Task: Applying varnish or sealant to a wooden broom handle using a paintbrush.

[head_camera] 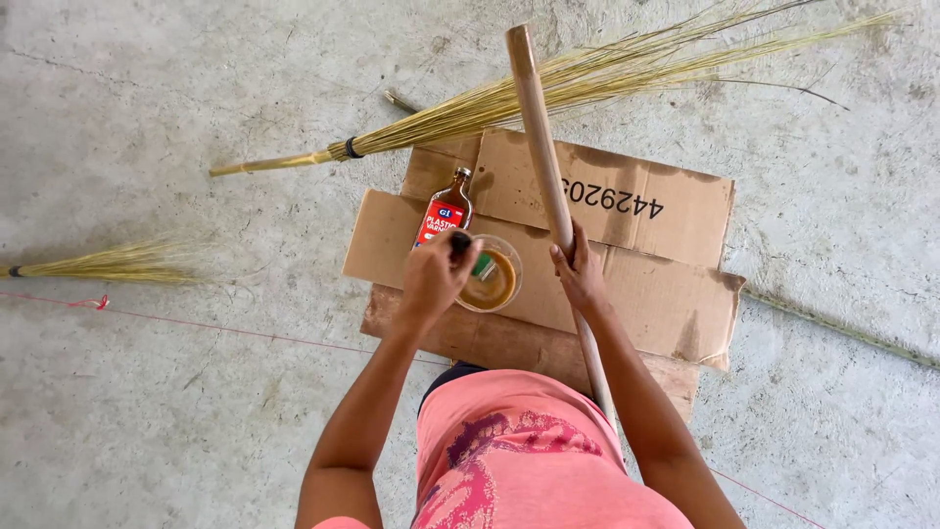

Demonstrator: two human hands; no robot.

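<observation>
Bright, even daylight; shadows soft and faint; focus sharp throughout; slight wide-angle bending at edges.

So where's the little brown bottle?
In the head view, the brown bottle stands on the cardboard, left of centre, beside the clear bowl and above the left hand.

You wear a salmon-pink top (529,460) with a darker magenta printed pattern on the front, low in the middle of the frame. Your two arms are bare, without sleeves, and your left hand (436,274) and right hand (580,276) carry no rings or bracelets.
</observation>
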